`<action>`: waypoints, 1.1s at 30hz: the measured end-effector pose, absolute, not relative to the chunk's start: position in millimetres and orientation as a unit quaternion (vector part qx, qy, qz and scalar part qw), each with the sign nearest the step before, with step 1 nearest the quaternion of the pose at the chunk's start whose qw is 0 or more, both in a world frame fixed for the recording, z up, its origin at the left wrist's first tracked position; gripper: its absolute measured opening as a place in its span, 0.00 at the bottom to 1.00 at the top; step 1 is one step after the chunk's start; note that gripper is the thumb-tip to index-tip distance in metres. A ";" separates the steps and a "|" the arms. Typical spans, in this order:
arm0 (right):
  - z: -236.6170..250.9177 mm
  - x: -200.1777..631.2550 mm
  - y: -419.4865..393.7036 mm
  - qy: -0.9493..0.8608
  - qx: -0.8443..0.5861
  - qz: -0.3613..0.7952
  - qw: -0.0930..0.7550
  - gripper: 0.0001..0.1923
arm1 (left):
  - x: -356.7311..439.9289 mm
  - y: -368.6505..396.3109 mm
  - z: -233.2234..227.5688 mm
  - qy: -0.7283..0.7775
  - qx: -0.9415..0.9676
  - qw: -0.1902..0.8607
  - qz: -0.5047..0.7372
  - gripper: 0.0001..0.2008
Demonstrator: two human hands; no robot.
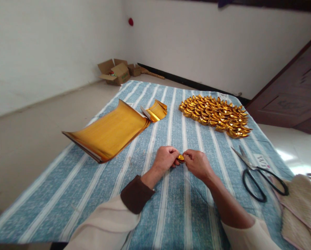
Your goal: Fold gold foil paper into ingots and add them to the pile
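Between both hands, low over the striped tablecloth, is a small folded gold foil paper ingot [180, 158]. My left hand [166, 158] pinches its left end with fingers closed. From the right, my right hand [197, 162] grips the other end between thumb and fingers. The fingertips cover much of the piece. Beyond the hands, to the right, stand many finished gold paper ingots [215, 113] packed in rows. A stack of large gold foil sheets [113, 130] lies to the left, its edges curling up. Smaller gold foil sheets [156, 111] lie beside that stack.
Scissors [253, 168] with black handles lie open at the right on the blue striped tablecloth [92, 194]. A beige cloth [301, 208] is at the right front corner. An open cardboard box [115, 73] stands on the floor past the table, near the white wall.
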State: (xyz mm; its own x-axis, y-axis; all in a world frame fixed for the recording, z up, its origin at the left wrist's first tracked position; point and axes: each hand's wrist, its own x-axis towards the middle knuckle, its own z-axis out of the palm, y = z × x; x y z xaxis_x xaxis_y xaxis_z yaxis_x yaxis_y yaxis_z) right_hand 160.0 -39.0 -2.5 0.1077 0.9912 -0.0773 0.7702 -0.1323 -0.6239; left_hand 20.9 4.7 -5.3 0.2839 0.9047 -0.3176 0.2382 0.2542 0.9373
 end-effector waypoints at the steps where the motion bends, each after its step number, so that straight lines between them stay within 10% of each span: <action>1: -2.2 160.7 -39.2 -0.617 -0.708 0.257 0.228 0.16 | 20.4 4.6 -4.3 0.525 0.544 0.592 0.280 0.08; 19: -0.4 197.2 -41.5 -0.542 -0.641 0.483 0.252 0.20 | -2.5 11.5 1.5 0.478 0.526 0.653 0.262 0.14; 33: -4.0 187.9 -44.1 -0.615 -0.625 0.410 0.251 0.10 | -1.5 10.4 -1.4 0.458 0.571 0.638 0.239 0.06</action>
State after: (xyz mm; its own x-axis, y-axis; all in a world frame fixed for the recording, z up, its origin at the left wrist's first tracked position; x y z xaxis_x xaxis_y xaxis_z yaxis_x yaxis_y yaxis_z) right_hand 187.9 -44.1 -4.0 -0.0937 0.9744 -0.2044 0.5632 -0.1175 -0.8179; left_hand -1.5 10.4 -1.4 0.4669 0.8277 -0.3114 0.2185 0.2333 0.9475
